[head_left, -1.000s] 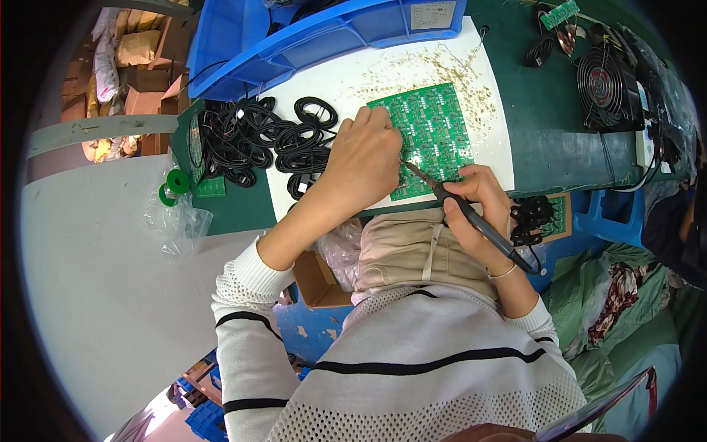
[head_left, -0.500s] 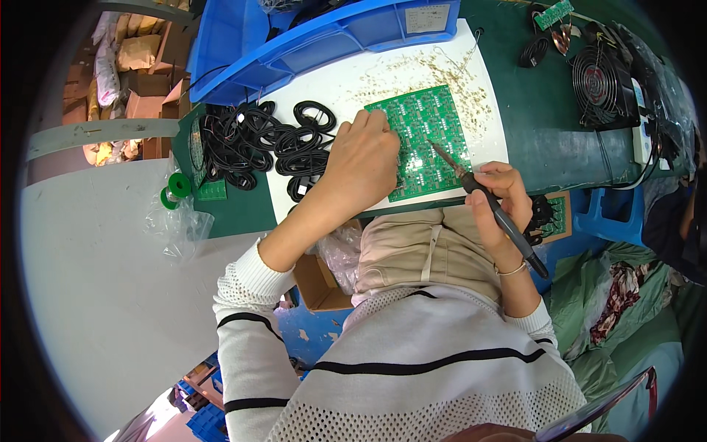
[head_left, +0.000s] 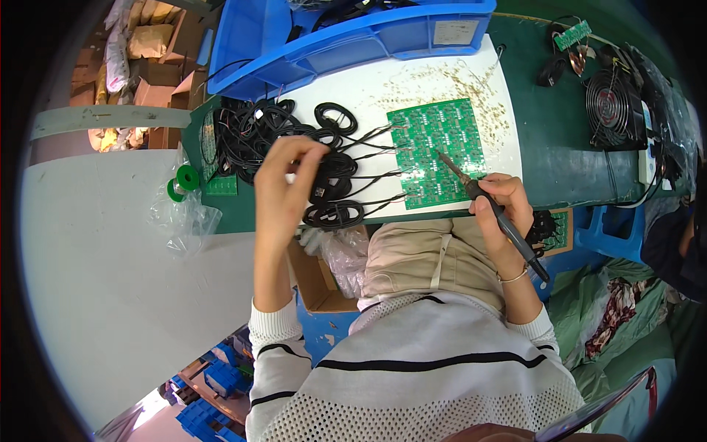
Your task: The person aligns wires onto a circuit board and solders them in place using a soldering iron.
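Blue plastic bins (head_left: 346, 37) at the bench's far edge, cables inside. Small black cooling fan (head_left: 615, 99) on the green mat (head_left: 552, 147) to the right, a white power strip (head_left: 648, 147) just beside it. Green solder spool (head_left: 179, 182) near the bench's left end, crumpled clear plastic bag (head_left: 180, 217) below. Open cardboard box (head_left: 317, 283) under the bench edge. Stacked cardboard cartons (head_left: 143, 66) at upper left. Green cloth (head_left: 611, 324) bundled at lower right.

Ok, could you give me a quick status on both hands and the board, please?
Left hand pinching a black coiled cable. Right hand gripping soldering iron, tip on green circuit board. Several cables already attached along board's left edge. Nothing obstructing.
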